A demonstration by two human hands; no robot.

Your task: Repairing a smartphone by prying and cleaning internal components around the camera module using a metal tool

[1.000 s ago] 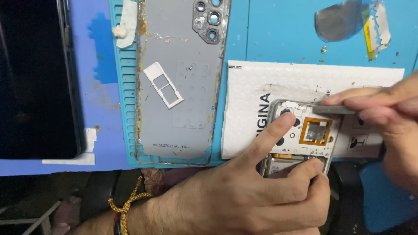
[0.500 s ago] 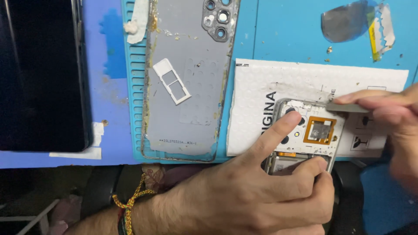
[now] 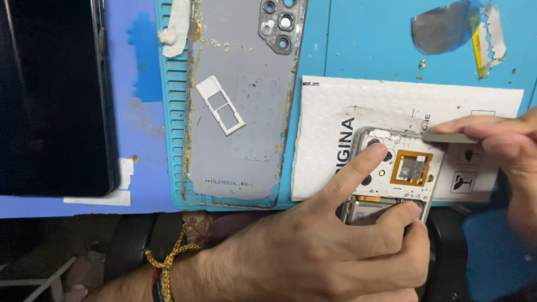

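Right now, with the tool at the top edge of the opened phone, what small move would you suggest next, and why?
Probably ease the thin tool along the top edge of the opened phone: the right hand has its tip at that corner, and the left hand pins the phone.

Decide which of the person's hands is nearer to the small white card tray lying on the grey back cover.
Left. The left hand lies just right of and below the white card tray, forefinger pressing the opened phone. The right hand is farther right, at the picture's edge.
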